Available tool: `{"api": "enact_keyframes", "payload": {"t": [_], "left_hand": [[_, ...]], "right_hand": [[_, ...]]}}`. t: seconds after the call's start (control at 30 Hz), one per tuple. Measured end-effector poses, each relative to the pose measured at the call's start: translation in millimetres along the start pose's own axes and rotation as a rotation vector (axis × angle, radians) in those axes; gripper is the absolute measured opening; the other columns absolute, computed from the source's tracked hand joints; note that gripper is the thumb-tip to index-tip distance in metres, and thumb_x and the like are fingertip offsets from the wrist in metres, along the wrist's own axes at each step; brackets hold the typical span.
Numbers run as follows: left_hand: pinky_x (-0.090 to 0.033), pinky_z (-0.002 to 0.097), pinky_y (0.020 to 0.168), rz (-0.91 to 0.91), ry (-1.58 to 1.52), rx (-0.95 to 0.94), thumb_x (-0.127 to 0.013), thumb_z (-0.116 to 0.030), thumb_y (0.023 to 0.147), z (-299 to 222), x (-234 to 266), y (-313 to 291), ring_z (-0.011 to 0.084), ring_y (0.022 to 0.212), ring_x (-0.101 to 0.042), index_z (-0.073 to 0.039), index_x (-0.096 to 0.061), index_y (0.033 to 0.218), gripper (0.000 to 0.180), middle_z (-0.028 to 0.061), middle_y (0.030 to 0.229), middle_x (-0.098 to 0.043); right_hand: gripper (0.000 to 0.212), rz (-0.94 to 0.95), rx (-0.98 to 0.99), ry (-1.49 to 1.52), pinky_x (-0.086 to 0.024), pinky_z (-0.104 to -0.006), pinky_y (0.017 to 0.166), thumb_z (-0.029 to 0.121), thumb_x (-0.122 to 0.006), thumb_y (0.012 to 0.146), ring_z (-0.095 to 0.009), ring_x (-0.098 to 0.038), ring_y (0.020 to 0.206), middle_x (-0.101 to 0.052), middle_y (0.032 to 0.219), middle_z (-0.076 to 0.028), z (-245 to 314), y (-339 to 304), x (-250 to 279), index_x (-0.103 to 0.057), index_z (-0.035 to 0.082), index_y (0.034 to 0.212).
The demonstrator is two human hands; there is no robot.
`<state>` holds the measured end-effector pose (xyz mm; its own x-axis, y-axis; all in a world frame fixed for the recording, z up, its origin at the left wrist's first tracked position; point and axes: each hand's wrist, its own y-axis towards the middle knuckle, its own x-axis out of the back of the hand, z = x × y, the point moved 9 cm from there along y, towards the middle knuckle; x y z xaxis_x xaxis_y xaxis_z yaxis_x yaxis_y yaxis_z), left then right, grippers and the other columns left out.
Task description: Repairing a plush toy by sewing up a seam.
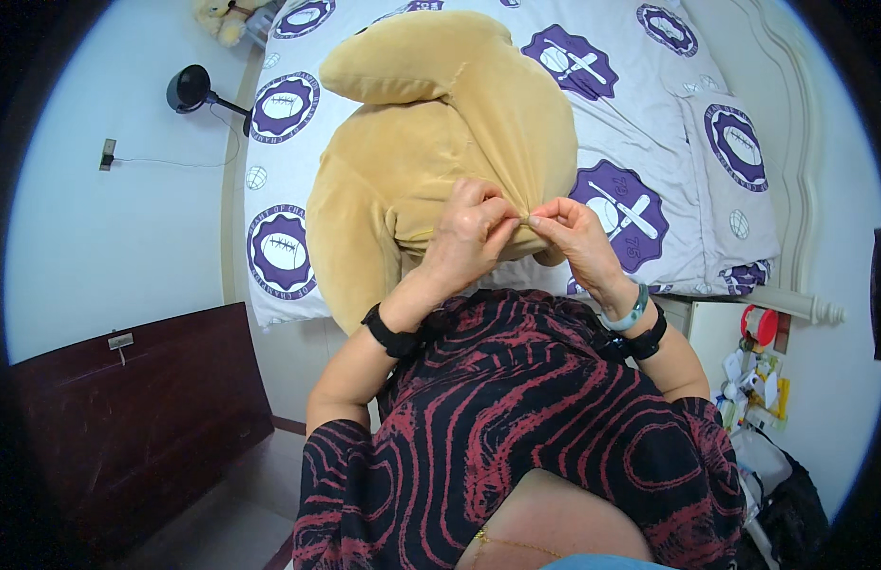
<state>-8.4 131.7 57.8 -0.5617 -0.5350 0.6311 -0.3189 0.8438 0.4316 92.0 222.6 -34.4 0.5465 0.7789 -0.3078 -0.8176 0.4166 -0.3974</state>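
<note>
A large tan plush toy [364, 166] lies on the bed in front of me, its soft fabric creased toward the spot where my hands meet. My left hand [471, 233] is closed in a pinch on the plush fabric near its lower edge. Right beside it, my right hand [578, 242] pinches the same gathered bit of fabric between thumb and forefinger. The fingertips of both hands almost touch. Whether anything small, such as a thread or zipper pull, sits between them is too small to make out.
Under the plush toy is a white bedsheet [631, 133] with purple round prints. A black lamp-like object [189, 90] stands at the left beside the bed. Lower left there is a dark brown panel [146, 418]. Small items and a red round container [759, 325] crowd the right side.
</note>
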Motion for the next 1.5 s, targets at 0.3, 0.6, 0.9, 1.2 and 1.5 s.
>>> {"api": "enact_keyframes", "payload": {"t": [0.3, 0.6, 0.9, 1.2, 1.5], "left_hand": [[-0.043, 0.0388, 0.076, 0.215, -0.040, 0.075, -0.061, -0.008, 0.083, -5.3, 5.2, 21.4, 0.0308, 0.084, -0.055, -0.001, -0.056, 0.086, 0.009, 0.0150, 0.083, -0.056], [-0.045, 0.0379, 0.066, 0.228, -0.058, 0.161, -0.059, -0.008, 0.085, 26.2, 0.5, 18.9, 0.0316, 0.074, -0.057, 0.000, -0.056, 0.085, 0.009, 0.0157, 0.077, -0.057], [-0.045, 0.0406, 0.067, 0.302, -0.082, 0.114, -0.059, -0.009, 0.084, 0.4, -3.6, 37.2, 0.0341, 0.075, -0.058, 0.000, -0.057, 0.084, 0.009, 0.0173, 0.075, -0.059], [-0.044, 0.0396, 0.066, 0.261, 0.017, 0.088, -0.060, -0.007, 0.083, 15.1, 1.3, 21.1, 0.0336, 0.074, -0.056, 0.000, -0.056, 0.084, 0.008, 0.0161, 0.075, -0.056], [-0.042, 0.0390, 0.065, 0.154, 0.108, -0.161, -0.063, -0.002, 0.077, -26.6, -15.0, -5.4, 0.0294, 0.071, -0.054, -0.003, -0.057, 0.081, 0.007, 0.0123, 0.073, -0.055]], "right_hand": [[0.014, -0.019, 0.123, -0.251, -0.035, -0.0177, 0.047, 0.014, -0.065, 0.089, -0.001, -0.046, 0.057, -0.058, 0.071, 0.004, 8.9, 1.0, -1.3, -0.062, 0.001, 0.092], [0.015, 0.039, 0.100, -0.330, -0.037, -0.0185, 0.051, 0.015, -0.064, 0.089, -0.001, -0.047, 0.060, -0.057, 0.071, 0.004, 14.2, -0.5, -5.1, -0.063, 0.001, 0.093], [0.013, 0.087, 0.054, -0.271, -0.033, -0.0179, 0.048, 0.015, -0.062, 0.090, -0.001, -0.044, 0.056, -0.053, 0.069, 0.007, 15.7, -3.0, -12.3, -0.061, 0.003, 0.094], [0.012, 0.079, -0.013, -0.084, -0.034, -0.0172, 0.047, 0.016, -0.061, 0.092, -0.001, -0.045, 0.056, -0.056, 0.072, 0.005, 4.0, 0.4, -5.3, -0.060, 0.004, 0.096], [0.012, 0.087, -0.010, 0.144, -0.044, -0.0170, 0.058, 0.014, -0.060, 0.093, -0.003, -0.056, 0.068, -0.062, 0.081, 0.001, 2.5, 6.9, -13.0, -0.060, 0.003, 0.097]]}}
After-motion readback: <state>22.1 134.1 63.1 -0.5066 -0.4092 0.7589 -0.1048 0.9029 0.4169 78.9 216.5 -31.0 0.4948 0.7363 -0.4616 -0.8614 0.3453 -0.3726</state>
